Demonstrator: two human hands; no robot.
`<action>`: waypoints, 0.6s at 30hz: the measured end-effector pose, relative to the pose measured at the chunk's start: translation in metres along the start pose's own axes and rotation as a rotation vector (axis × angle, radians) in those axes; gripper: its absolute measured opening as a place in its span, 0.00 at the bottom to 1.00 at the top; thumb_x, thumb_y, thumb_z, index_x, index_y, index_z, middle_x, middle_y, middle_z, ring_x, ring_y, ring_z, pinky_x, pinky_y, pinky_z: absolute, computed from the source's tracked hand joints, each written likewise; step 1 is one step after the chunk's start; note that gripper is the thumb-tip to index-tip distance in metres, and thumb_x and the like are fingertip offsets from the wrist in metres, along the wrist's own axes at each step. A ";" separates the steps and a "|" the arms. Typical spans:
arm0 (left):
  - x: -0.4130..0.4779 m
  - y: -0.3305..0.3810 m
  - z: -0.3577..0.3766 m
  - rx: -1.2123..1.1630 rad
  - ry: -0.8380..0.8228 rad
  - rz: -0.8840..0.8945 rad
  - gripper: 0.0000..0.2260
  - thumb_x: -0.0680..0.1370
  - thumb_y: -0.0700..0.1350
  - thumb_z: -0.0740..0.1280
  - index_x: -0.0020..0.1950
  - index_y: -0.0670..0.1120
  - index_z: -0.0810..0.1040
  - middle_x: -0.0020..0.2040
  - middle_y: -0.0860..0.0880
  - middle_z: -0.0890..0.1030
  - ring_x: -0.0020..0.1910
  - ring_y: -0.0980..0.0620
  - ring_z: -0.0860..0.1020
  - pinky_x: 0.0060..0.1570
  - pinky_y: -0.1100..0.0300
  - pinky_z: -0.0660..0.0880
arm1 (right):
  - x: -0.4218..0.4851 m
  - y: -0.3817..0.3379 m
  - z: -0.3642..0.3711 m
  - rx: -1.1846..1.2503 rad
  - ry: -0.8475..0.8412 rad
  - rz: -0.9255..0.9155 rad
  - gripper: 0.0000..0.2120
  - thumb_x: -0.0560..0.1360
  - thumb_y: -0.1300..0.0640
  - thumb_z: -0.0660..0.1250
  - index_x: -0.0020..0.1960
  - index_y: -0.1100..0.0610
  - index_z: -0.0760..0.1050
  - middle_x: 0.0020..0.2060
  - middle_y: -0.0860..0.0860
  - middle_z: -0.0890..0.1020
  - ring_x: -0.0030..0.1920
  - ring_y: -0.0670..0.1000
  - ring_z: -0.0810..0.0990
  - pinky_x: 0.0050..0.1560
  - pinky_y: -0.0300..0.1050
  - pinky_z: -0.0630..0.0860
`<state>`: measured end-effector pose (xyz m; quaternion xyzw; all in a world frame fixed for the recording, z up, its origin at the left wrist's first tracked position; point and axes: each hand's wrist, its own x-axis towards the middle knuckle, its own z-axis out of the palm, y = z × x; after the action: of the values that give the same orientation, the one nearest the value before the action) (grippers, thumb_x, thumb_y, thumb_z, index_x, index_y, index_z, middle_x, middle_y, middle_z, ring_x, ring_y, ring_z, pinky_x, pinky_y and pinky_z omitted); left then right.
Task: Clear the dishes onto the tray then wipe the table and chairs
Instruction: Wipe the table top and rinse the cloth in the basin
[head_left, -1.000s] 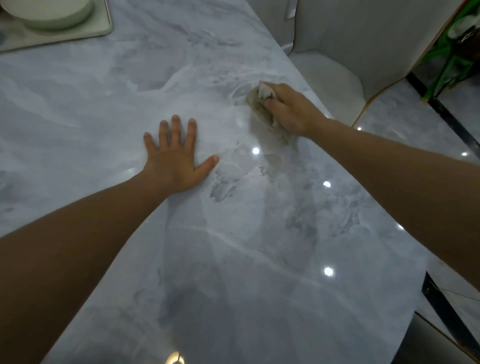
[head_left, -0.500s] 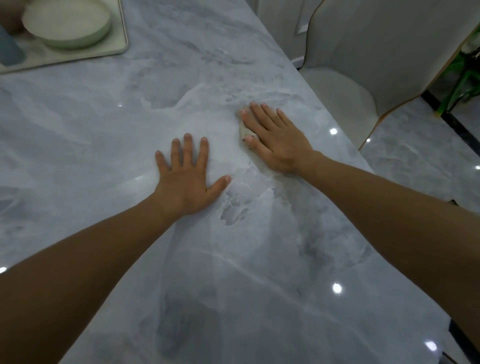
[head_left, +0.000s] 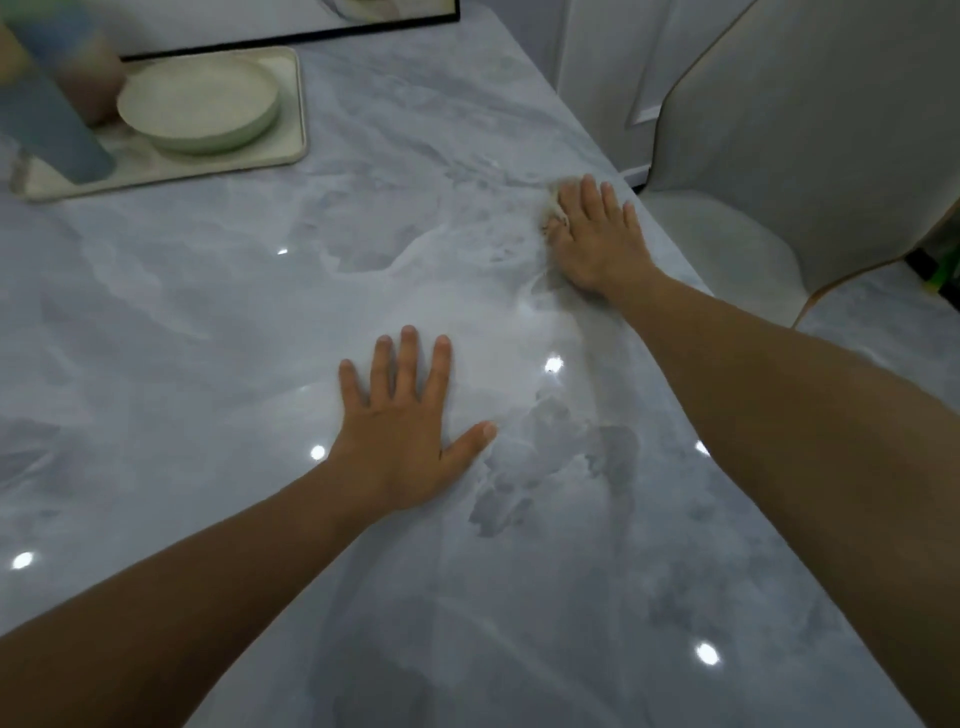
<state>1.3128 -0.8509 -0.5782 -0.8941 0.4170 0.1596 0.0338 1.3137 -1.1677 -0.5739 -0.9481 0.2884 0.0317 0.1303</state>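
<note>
Head view. The grey marbled tabletop (head_left: 260, 322) fills most of the frame. The left hand (head_left: 400, 431) lies flat at centre, palm down, fingers spread wide, holding nothing. The right hand (head_left: 597, 239), at upper right near the tabletop's edge, presses flat with fingers extended on a pale cloth (head_left: 553, 213), only a small part of which shows beside the fingers. At upper left a cream tray (head_left: 296, 130) carries a pale green plate (head_left: 200, 104) and a blurred blue cup (head_left: 57, 114). A white chair (head_left: 810, 135) stands at upper right, beside the tabletop.
</note>
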 end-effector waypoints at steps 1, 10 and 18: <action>0.000 0.000 0.001 -0.012 0.003 0.004 0.46 0.72 0.77 0.35 0.82 0.53 0.29 0.83 0.42 0.31 0.82 0.37 0.34 0.77 0.32 0.37 | 0.007 0.007 -0.002 0.002 0.012 0.032 0.30 0.86 0.44 0.42 0.84 0.53 0.43 0.84 0.55 0.44 0.83 0.57 0.42 0.82 0.57 0.40; 0.000 0.002 0.002 -0.023 0.036 0.027 0.45 0.75 0.76 0.37 0.82 0.50 0.28 0.82 0.40 0.29 0.81 0.36 0.31 0.76 0.29 0.36 | 0.066 -0.031 -0.001 0.038 0.079 0.099 0.30 0.86 0.44 0.40 0.84 0.55 0.46 0.84 0.57 0.47 0.83 0.59 0.45 0.81 0.59 0.43; -0.001 0.003 -0.003 -0.030 -0.006 0.048 0.47 0.70 0.72 0.29 0.83 0.46 0.30 0.82 0.37 0.31 0.81 0.33 0.34 0.74 0.26 0.38 | 0.080 -0.179 0.026 -0.036 -0.060 -0.222 0.29 0.86 0.44 0.43 0.84 0.53 0.44 0.84 0.55 0.45 0.83 0.58 0.44 0.82 0.57 0.43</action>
<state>1.3111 -0.8526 -0.5747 -0.8839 0.4356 0.1694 0.0180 1.4798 -1.0608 -0.5692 -0.9750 0.1771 0.0506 0.1245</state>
